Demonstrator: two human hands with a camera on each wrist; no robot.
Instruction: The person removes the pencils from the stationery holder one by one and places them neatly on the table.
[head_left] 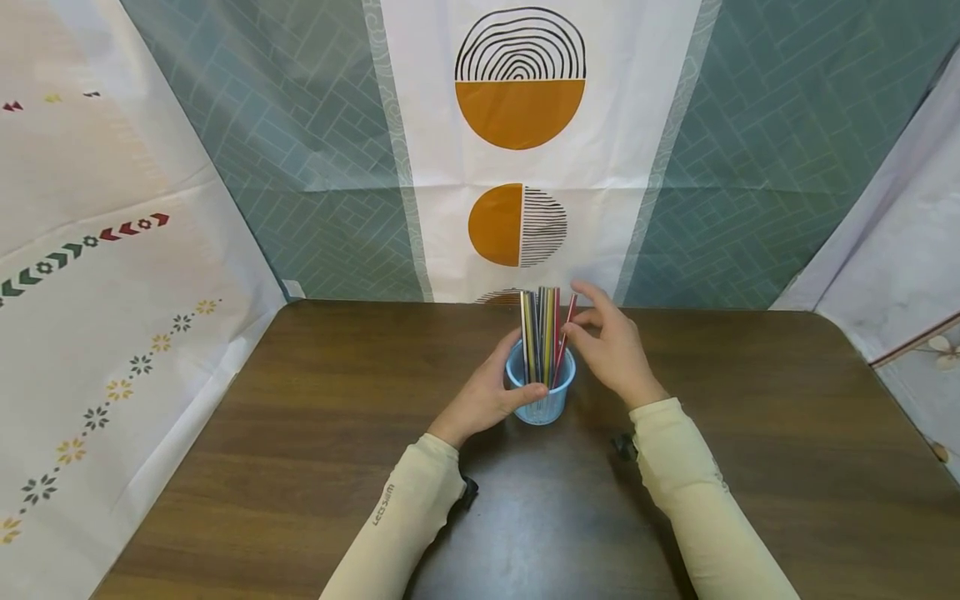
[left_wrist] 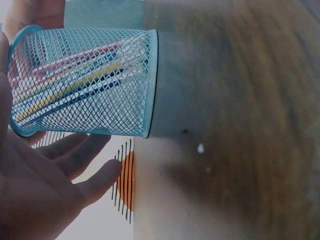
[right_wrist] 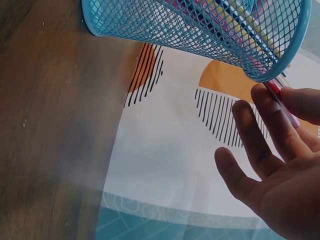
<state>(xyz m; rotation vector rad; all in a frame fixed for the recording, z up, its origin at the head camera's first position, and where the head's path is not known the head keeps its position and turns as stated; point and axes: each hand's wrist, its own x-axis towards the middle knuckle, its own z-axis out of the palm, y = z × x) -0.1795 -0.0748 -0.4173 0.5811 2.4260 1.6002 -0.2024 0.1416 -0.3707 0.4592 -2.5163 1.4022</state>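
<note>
A light blue mesh pencil cup (head_left: 542,412) stands upright on the table, holding several pencils (head_left: 547,321) in yellow, dark and red. My left hand (head_left: 487,396) holds the cup from its left side, thumb across the front near the rim; in the left wrist view its fingers spread behind the mesh (left_wrist: 135,110). At the cup's right edge my right hand (head_left: 618,354) pinches a red pencil (right_wrist: 283,103) between thumb and finger. That pencil leans right, its lower end inside the cup. The right hand's other fingers are spread in the right wrist view.
The dark wooden table (head_left: 337,417) reaches out on both sides of the cup. Behind it hangs a green and white patterned cloth (head_left: 442,158). White printed cloths hang at the left (head_left: 150,275) and right (head_left: 885,250).
</note>
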